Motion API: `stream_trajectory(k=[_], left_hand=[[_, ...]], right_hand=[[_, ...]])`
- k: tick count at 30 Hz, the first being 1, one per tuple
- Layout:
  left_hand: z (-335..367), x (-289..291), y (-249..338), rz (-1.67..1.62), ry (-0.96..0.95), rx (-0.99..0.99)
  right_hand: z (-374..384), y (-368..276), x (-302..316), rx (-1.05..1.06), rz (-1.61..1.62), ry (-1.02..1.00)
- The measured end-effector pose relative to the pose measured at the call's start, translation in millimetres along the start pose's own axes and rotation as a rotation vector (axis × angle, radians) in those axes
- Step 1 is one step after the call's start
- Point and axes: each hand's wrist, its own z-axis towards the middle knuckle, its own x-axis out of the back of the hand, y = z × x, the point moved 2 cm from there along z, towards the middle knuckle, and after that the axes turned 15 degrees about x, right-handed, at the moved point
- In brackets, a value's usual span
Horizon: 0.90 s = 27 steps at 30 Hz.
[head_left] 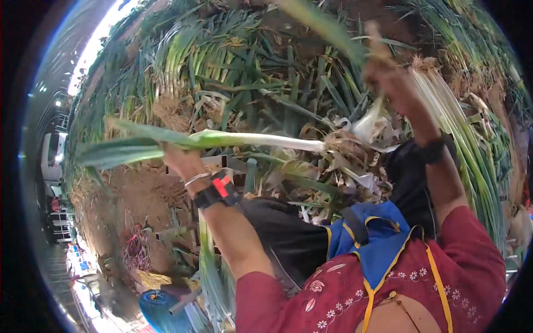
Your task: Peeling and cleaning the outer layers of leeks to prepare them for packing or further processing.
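Note:
A leek (261, 140) lies nearly level in front of me, its white shank and shaggy roots pointing right, its green leaves to the left. My left hand (184, 162) is closed round it where the leaves begin. Up at the right, my right hand (388, 77), smeared by motion, is closed on a stripped leek leaf (333, 30). The leaf's green blade reaches up and left, and a pale piece (371, 123) hangs beneath that hand. Below the held leek is a heap of peeled leaves and trimmings (311, 172).
Bundled leeks with roots (189, 58) lie across the far left. More long leeks (466, 122) are stacked along my right side, and several (211, 272) lie by my left leg. Pink string (137, 250) and a blue round container (161, 308) are on the ground at lower left.

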Motion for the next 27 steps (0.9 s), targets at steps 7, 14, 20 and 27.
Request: stream_trajectory(k=[7, 14, 20, 27], left_hand=[[-61, -60, 24, -0.839, -0.343, 0.326], [-123, -102, 39, -0.730, -0.514, 0.258], [-126, -112, 31, -0.730, -0.633, 0.375], [-114, -110, 34, -0.712, -0.558, 0.423]], right_hand=[[5, -56, -152, -0.274, 0.525, -0.490], [4, -80, -206, -0.377, 0.895, -0.195], [-5, -79, -191, -0.567, 1.066, -0.042], [-8, -72, -164, -0.279, 0.700, -0.012]])
